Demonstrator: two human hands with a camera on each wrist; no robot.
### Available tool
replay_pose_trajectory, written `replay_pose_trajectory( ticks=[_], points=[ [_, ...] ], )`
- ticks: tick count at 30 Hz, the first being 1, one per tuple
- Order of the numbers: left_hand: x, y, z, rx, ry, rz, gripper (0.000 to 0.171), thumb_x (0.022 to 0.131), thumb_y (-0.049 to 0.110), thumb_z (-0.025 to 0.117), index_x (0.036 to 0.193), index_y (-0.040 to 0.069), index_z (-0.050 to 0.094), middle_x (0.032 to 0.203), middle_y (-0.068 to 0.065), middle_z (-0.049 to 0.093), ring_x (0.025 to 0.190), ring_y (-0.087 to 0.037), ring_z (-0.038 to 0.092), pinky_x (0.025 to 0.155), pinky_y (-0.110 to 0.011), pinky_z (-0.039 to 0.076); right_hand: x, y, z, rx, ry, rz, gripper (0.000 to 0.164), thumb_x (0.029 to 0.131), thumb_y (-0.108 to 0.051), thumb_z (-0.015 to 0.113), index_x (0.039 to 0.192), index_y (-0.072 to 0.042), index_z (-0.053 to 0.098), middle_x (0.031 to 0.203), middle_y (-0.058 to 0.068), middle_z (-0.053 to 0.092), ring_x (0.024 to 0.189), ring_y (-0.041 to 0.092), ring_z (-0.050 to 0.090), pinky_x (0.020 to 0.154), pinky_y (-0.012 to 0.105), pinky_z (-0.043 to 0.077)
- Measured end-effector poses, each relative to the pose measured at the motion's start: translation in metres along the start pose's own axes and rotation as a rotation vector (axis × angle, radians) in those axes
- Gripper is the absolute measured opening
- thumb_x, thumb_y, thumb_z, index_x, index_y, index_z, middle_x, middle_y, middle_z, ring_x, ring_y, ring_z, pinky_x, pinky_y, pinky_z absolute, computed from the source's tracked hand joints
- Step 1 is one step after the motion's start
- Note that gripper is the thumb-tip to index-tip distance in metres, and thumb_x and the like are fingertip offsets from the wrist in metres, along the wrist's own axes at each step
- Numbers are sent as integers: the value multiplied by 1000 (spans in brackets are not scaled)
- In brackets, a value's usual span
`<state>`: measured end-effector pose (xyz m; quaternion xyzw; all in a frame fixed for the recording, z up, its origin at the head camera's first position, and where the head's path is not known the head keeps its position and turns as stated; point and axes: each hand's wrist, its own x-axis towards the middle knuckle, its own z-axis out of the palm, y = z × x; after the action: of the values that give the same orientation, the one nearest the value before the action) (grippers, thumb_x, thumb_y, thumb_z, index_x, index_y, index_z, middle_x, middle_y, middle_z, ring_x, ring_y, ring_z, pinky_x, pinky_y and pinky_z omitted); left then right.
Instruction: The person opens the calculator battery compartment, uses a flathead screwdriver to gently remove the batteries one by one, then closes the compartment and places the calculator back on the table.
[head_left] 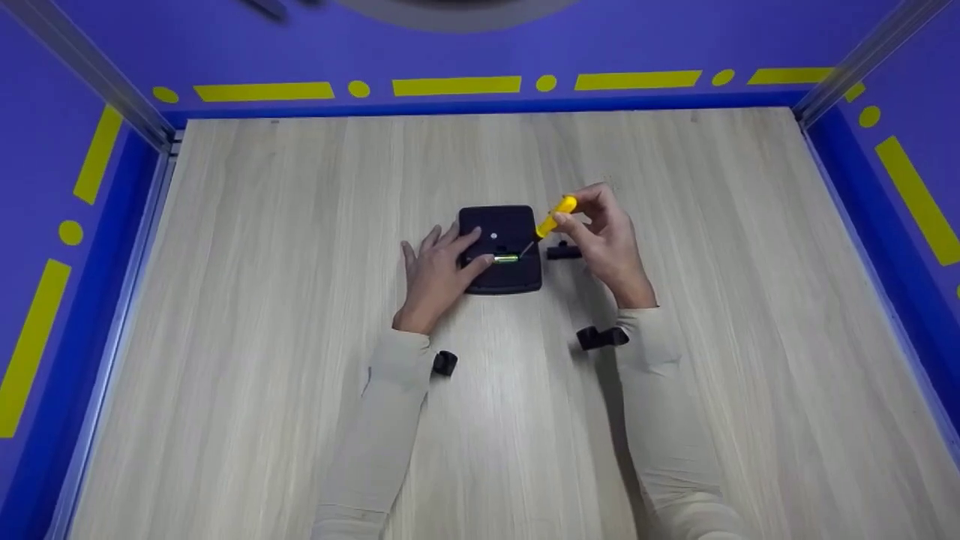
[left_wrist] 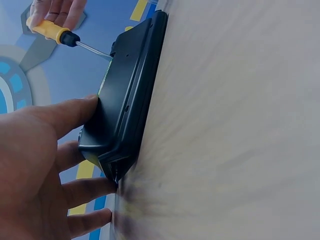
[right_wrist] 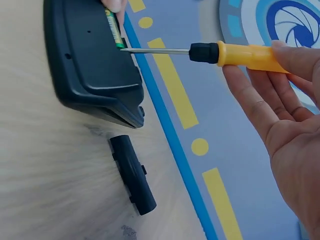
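Note:
A flat black plastic device [head_left: 501,281] lies on the table with a green battery [head_left: 506,258] in a slot in its upper face. My left hand [head_left: 439,274] rests on the device's left side, its fingers spread and fairly straight. The left thumb touches the battery's left end. On the other side, my right hand [head_left: 611,236] grips the yellow handle of a screwdriver [right_wrist: 245,55]. The screwdriver's metal tip meets the right end of the battery in the right wrist view. A black battery cover [right_wrist: 132,175] lies on the table just right of the device.
The pale wooden table [head_left: 262,225] is bordered by blue panels with yellow marks at the back and sides. Black wrist mounts [head_left: 600,337] sit at both sleeves.

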<state>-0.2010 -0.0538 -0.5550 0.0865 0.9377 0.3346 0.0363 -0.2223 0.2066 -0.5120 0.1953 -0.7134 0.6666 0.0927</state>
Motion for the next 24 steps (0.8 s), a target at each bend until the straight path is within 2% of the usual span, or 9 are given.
replay_pose_trajectory(
  ticks=[11, 18, 24],
  points=[
    [-1, 0, 0, -19, -1, 4, 61, 103, 54, 64, 156, 23, 56, 166, -15, 40, 157, -40, 27, 121, -76, -1, -3, 7, -5, 54, 12, 6, 21, 100, 7, 68, 117, 4, 56, 112, 18, 62, 101, 31, 68, 85, 40, 63],
    [0, 0, 2, -31, -1, 5, 63, 102, 54, 65, 156, 23, 55, 165, -16, 40, 157, -41, 26, 120, -76, -3, -9, 11, -11, 79, 58, 45, 22, 101, 5, 68, 118, 5, 54, 112, 20, 60, 101, 33, 67, 86, 48, 62],
    [-1, 0, 1, -39, 7, 1, 63, 102, 54, 65, 155, 22, 56, 166, -16, 40, 157, -41, 26, 121, -75, -4, -15, 16, -17, 136, 113, 90, 21, 101, 5, 68, 117, 4, 54, 111, 22, 60, 100, 33, 68, 86, 42, 63]
  ],
)
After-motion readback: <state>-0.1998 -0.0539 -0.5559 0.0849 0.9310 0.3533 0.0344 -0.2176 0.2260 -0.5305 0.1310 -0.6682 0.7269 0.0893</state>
